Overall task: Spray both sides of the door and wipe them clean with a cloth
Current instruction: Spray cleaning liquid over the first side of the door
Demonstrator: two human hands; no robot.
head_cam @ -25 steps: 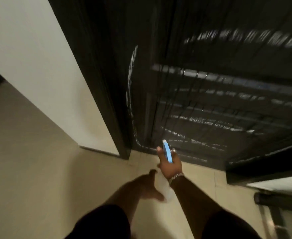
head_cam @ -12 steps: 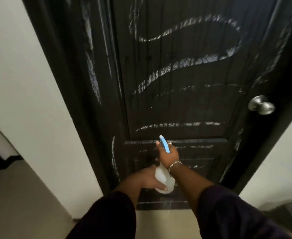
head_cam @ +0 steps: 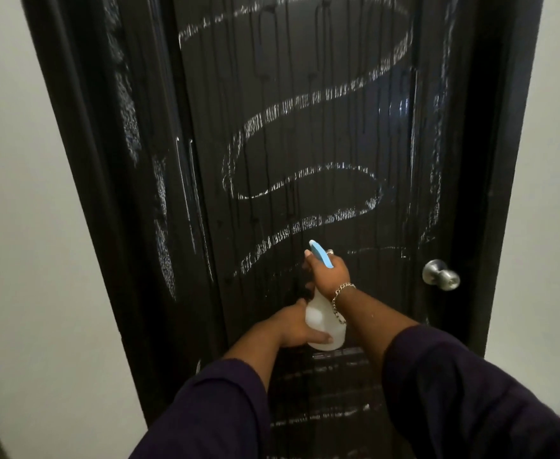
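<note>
So far only spraying shows on this face of the door (head_cam: 305, 127): white foam trails loop across the upper panel, run down both side strips, and lie in short bands on the lower panel below the hands. Thin drips run downward from the loops. None of it looks wiped; the lines are unbroken and no cloth is in view.

Right hand (head_cam: 326, 273) grips the blue head of the bottle (head_cam: 325, 321), fingers curled round it at the trigger side, nozzle pointing at the door just below the lowest loop. Left hand (head_cam: 297, 327) cups the bottle's white body from the left, thumb across its base. Bottle sits close to the door at mid height, left of the knob (head_cam: 441, 274).

My judgement: spraying of this side is nearly finished or at its last pass. Left are wiping this face, then spraying and wiping the other side, which cannot be seen.
</note>
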